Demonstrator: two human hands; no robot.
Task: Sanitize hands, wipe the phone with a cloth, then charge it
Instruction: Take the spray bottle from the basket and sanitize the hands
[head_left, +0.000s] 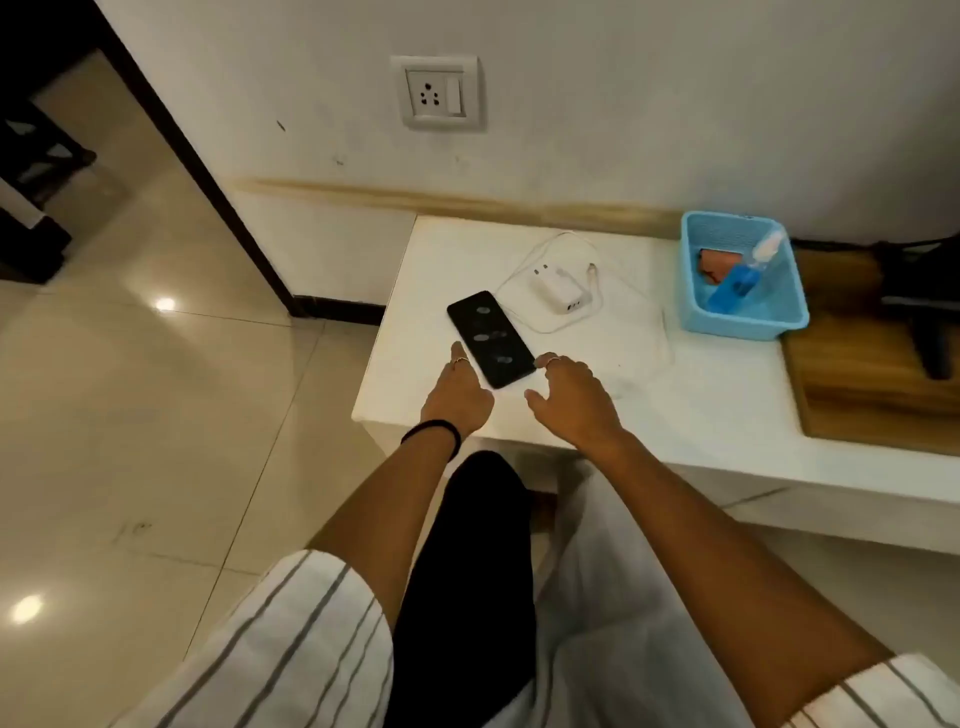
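The black phone (491, 339) lies flat, screen up and smudged with fingerprints, on the near left part of the white table (701, 405), its long axis running diagonally from the far left to the near right. Both hands are at its near end, one to each side: the left hand (460, 392) sits just left of the phone's near-left long edge, fingers together and stretched forward, fingertip at or almost touching that edge, while the right hand (569, 397) sits just right of the near corner, fingers loosely spread and curled down, a fingertip right at the corner. Neither hand has closed on anything. The two are about equally near, so the phone lies just beyond and between the fingers, and a pinch across its short width looks the likely next hold. Further back and right lie the white charger adapter (560, 291) with its looped cable (524, 262), and beyond, at the far right, the blue basket (740, 322) holding a spray bottle (743, 273) and a reddish cloth (714, 265). The wall socket (439, 93) is above the table, empty.
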